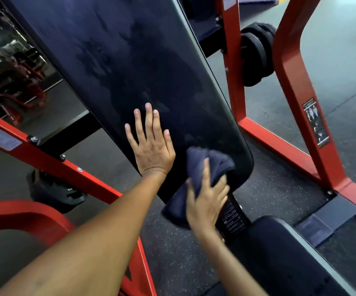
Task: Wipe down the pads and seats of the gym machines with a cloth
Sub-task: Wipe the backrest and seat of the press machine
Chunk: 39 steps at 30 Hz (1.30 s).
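A long black back pad (134, 67) of a red-framed gym machine slants from the top left down to the centre. Damp streaks show on its surface. My left hand (151, 146) lies flat on the pad's lower part, fingers straight and spread. Just to its right, my right hand (207, 199) grips a dark navy cloth (204, 165) and presses it against the pad's lower right corner. Part of the cloth hangs below the pad's edge. The black seat pad (279, 253) sits at the lower right, beyond my right forearm.
Red frame beams (296, 103) stand to the right and a red bar (51, 159) crosses on the left. Black weight plates (256, 54) hang on a peg at the upper right. A mirror (12, 67) fills the upper left. Dark rubber floor (172, 253) lies below.
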### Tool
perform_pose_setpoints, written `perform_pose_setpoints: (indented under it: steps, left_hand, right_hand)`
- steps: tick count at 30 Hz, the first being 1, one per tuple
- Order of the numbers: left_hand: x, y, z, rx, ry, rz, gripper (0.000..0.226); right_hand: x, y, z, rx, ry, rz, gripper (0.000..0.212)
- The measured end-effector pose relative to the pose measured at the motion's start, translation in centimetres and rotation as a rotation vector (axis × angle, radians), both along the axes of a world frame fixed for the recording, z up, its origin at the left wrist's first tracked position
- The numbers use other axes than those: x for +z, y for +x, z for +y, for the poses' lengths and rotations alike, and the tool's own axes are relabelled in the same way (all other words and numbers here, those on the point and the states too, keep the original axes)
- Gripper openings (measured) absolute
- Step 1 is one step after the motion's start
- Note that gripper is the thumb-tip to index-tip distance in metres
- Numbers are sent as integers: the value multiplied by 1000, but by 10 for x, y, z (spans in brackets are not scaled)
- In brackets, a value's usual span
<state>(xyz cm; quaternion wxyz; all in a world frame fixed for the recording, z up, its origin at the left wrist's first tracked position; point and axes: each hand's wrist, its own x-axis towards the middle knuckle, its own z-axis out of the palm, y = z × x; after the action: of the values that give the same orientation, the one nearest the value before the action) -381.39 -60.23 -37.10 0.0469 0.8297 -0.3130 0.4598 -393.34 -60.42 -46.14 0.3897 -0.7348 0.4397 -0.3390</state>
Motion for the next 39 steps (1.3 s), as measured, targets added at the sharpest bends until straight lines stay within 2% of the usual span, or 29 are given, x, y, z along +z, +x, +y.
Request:
perform_pose_setpoints:
  steps: [2, 3, 7, 8, 10, 13, 15, 17, 20, 22, 26, 28, 32, 34, 39]
  left_hand:
    - [-1, 0, 1, -8, 2, 2, 52]
    - [-1, -1, 1, -12, 5, 6, 52]
    - [-3, -1, 2, -21, 3, 18, 53]
    - [-4, -1, 2, -23, 4, 19, 53]
    - [-3, -1, 0, -25, -2, 19, 52]
    - [-2, 2, 0, -15, 1, -10, 51]
    - [-4, 1, 2, -17, 6, -5, 51]
    - [-5, 0, 3, -25, 10, 10, 52]
    - [-5, -1, 4, -26, 4, 20, 52]
    - [-4, -1, 3, -32, -5, 21, 52]
    - [-3, 2, 1, -30, -15, 11, 51]
    - [-4, 1, 1, -49, -14, 24, 51]
    - [-6, 2, 1, -60, -24, 18, 51]
    - [-6, 1, 2, -57, -27, 15, 51]
    - [-4, -1, 4, -37, -12, 12, 51]
  right_hand:
    - [-8, -6, 10, 91, -117, 32, 60]
    - [-10, -4, -5, 60, -124, 20, 60]
    - [13, 11, -76, -223, 172, 15, 60]
    - [19, 15, -77, -237, 149, 38, 60]
    - [25, 18, -50, -158, -41, 19, 62]
    - [3, 1, 1, 81, -236, 53, 68]
    - [-14, -8, -6, 124, -284, 66, 66]
    - [-12, -8, -30, 21, -188, 37, 61]
    - [2, 7, -49, -163, 131, -7, 58]
    - [11, 18, -27, -219, 95, -22, 56]
    - [-3, 8, 58, -28, -6, -20, 60]
    - [-17, 6, 50, -26, -15, -41, 59]
    - [-22, 10, -29, -348, 264, -148, 57]
    - [-21, 13, -35, -415, 324, -156, 57]
    - [-22, 7, 51, -187, 241, -109, 55]
